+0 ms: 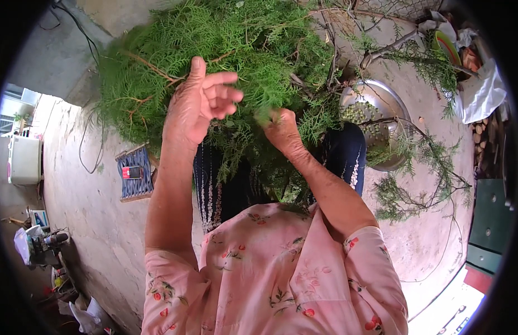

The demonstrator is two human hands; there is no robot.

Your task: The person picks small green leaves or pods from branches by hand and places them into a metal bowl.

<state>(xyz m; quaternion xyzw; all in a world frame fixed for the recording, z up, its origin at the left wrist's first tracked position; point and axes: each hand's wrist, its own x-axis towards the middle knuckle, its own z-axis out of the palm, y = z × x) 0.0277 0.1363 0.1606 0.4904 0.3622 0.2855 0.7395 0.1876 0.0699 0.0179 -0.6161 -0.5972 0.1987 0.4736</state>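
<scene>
A large heap of green arborvitae branches (pixel 225 37) lies before me and spills over my lap. My left hand (pixel 198 102) is raised over the near side of the foliage, palm turned inward, thumb up and fingers spread, with nothing in it. To its right, my right hand (pixel 282 130) has its fingers curled tight around a foliage sprig (pixel 273 94), which is blurred. Beside my right knee stands a shiny metal basin (pixel 395 148). Small round green cones (pixel 363 115) and a few leafy bits are in it.
A woven-top stool (pixel 135 184) with a small red and black box (pixel 132 172) stands at left. Bare branches (pixel 388 46) and a leafy twig (pixel 441 188) reach over the concrete floor (pixel 100 234) and basin at right. Firewood (pixel 478 142) and a green cabinet (pixel 489 217) line the right edge.
</scene>
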